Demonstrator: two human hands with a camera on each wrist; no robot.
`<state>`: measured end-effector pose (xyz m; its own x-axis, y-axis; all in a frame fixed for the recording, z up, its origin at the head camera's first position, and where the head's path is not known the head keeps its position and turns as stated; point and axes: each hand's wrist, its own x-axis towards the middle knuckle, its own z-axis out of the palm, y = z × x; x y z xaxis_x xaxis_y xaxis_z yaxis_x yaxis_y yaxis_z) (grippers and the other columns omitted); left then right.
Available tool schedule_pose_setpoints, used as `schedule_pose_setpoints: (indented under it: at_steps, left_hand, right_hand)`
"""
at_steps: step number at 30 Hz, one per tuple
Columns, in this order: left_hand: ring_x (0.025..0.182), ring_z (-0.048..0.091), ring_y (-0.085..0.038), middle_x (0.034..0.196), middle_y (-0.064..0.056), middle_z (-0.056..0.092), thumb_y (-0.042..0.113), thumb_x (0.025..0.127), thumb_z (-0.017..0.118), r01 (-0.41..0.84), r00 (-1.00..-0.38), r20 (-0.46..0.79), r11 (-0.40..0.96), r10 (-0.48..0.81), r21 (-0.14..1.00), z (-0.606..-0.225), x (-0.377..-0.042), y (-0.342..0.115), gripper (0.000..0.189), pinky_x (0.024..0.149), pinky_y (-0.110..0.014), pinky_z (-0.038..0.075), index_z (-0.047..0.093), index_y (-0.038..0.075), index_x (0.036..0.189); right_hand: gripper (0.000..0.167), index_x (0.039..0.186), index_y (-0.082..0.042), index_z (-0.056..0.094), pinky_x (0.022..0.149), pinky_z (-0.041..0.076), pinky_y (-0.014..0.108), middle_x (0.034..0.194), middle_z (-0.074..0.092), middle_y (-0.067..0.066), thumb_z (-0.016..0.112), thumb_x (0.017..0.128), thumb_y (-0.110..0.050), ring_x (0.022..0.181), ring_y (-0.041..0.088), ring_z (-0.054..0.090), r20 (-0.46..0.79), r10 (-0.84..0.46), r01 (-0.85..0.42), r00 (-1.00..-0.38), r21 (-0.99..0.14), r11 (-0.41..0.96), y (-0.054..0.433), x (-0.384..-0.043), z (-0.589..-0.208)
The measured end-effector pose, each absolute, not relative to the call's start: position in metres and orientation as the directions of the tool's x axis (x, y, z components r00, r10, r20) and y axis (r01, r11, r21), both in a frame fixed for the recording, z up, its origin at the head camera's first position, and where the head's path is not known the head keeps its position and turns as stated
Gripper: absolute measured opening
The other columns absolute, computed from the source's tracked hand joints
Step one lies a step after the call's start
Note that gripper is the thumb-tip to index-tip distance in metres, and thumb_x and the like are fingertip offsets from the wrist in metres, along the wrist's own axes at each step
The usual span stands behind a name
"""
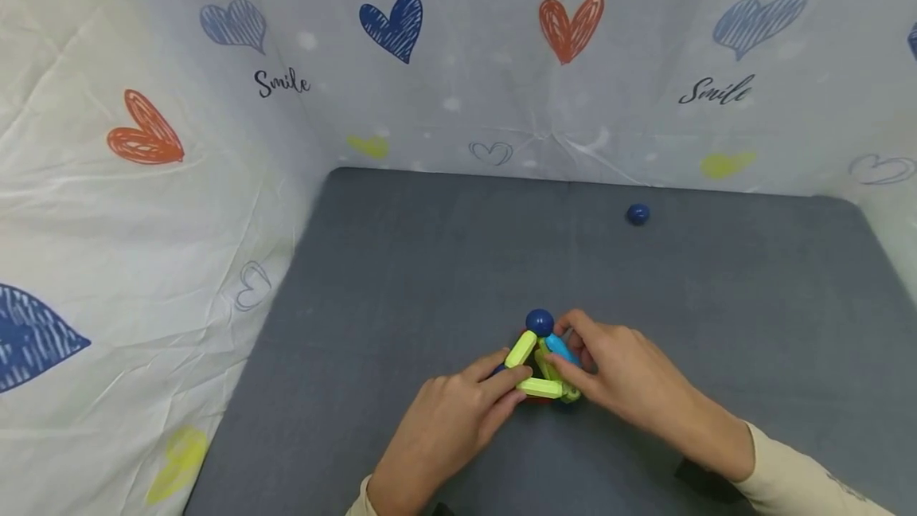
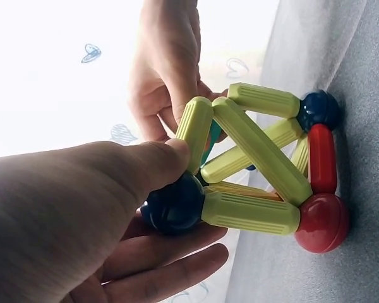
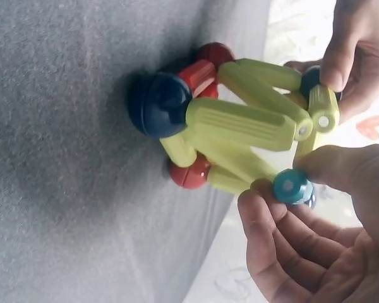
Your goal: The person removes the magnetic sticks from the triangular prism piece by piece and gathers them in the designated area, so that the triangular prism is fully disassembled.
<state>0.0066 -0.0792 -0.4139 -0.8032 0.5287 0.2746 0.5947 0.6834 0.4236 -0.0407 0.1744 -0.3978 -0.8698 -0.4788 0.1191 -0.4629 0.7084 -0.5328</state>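
Observation:
A frame of yellow-green magnetic rods (image 2: 262, 151) joined by blue and red balls stands on the grey table. At its upper left corner my left hand (image 1: 458, 408) pinches a blue ball (image 2: 174, 205), the thumb lying against the base of a yellow-green rod. My right hand (image 1: 634, 365) pinches a light blue magnetic rod (image 3: 293, 187) between thumb and fingers; its free end faces the right wrist camera. The rod's far end is by another blue ball (image 1: 540, 322). Lower down are a red ball (image 2: 322, 222), a red rod (image 2: 322, 158) and a blue ball (image 3: 158, 105).
One loose blue ball (image 1: 638, 214) lies near the table's back edge. Pale cloth (image 1: 494, 86) printed with hearts rises behind and to the left of the grey tabletop (image 1: 401, 261). A dark object (image 1: 709, 480) is partly visible under the right forearm.

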Motion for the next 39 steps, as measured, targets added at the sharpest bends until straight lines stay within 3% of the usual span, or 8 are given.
schedule_pose_setpoints:
  at_steps: [10, 15, 19, 26, 32, 39]
  left_hand:
    - [0.081, 0.077, -0.012, 0.136, -0.006, 0.071, 0.032, 0.102, 0.074, 0.591, -0.806, 0.277, 0.692, 0.523, 0.414, -0.414, 0.008, -0.081, 0.03, 0.062, -0.024, 0.058, 0.075, 0.026, 0.132]
    - [0.082, 0.077, -0.014, 0.134, -0.007, 0.072, 0.031, 0.1, 0.076, 0.596, -0.803, 0.294, 0.69, 0.519, 0.41, -0.414, 0.008, -0.08, 0.029, 0.062, -0.026, 0.058, 0.076, 0.024, 0.129]
    - [0.082, 0.077, -0.014, 0.132, -0.006, 0.072, 0.03, 0.1, 0.077, 0.604, -0.797, 0.31, 0.688, 0.518, 0.404, -0.415, 0.008, -0.08, 0.029, 0.062, -0.026, 0.058, 0.076, 0.024, 0.129]
    - [0.081, 0.076, -0.013, 0.133, -0.006, 0.072, 0.032, 0.102, 0.074, 0.594, -0.805, 0.288, 0.689, 0.519, 0.416, -0.414, 0.008, -0.081, 0.028, 0.061, -0.026, 0.058, 0.075, 0.026, 0.13]
    - [0.081, 0.076, -0.012, 0.135, -0.006, 0.071, 0.034, 0.103, 0.072, 0.582, -0.813, 0.265, 0.698, 0.519, 0.417, -0.413, 0.009, -0.082, 0.029, 0.061, -0.024, 0.057, 0.074, 0.028, 0.132]
    - [0.08, 0.075, -0.011, 0.134, -0.005, 0.071, 0.033, 0.103, 0.073, 0.585, -0.81, 0.268, 0.693, 0.521, 0.421, -0.414, 0.009, -0.082, 0.029, 0.063, -0.023, 0.057, 0.074, 0.028, 0.131]
  right_hand:
    - [0.018, 0.115, -0.03, 0.072, 0.052, 0.044, 0.021, 0.079, 0.062, -0.02, 0.079, 0.098, -0.03, 0.064, -0.007, 0.052, 0.132, -0.481, -0.485, -0.867, -0.451, 0.749, 0.186, -0.048, -0.393]
    - [0.019, 0.117, -0.024, 0.073, 0.058, 0.051, 0.022, 0.093, 0.072, -0.014, 0.079, 0.099, -0.024, 0.071, -0.004, 0.06, 0.142, -0.486, -0.495, -0.862, -0.437, 0.751, 0.2, -0.061, -0.393]
    - [0.021, 0.117, -0.015, 0.073, 0.064, 0.056, 0.028, 0.101, 0.076, -0.004, 0.079, 0.098, -0.014, 0.078, 0.006, 0.068, 0.139, -0.47, -0.481, -0.871, -0.433, 0.763, 0.213, -0.08, -0.397]
    - [0.018, 0.114, -0.004, 0.072, 0.064, 0.057, 0.037, 0.104, 0.077, 0.01, 0.077, 0.098, -0.007, 0.081, 0.02, 0.072, 0.11, -0.445, -0.451, -0.889, -0.386, 0.805, 0.232, -0.119, -0.411]
    - [0.017, 0.116, -0.001, 0.072, 0.069, 0.058, 0.048, 0.105, 0.074, 0.015, 0.073, 0.101, -0.009, 0.083, 0.027, 0.071, 0.093, -0.466, -0.471, -0.88, -0.297, 0.83, 0.239, -0.158, -0.429]
    - [0.017, 0.115, 0.0, 0.073, 0.067, 0.059, 0.052, 0.104, 0.072, 0.018, 0.071, 0.103, -0.011, 0.083, 0.033, 0.071, 0.087, -0.436, -0.444, -0.896, -0.225, 0.868, 0.236, -0.199, -0.44]
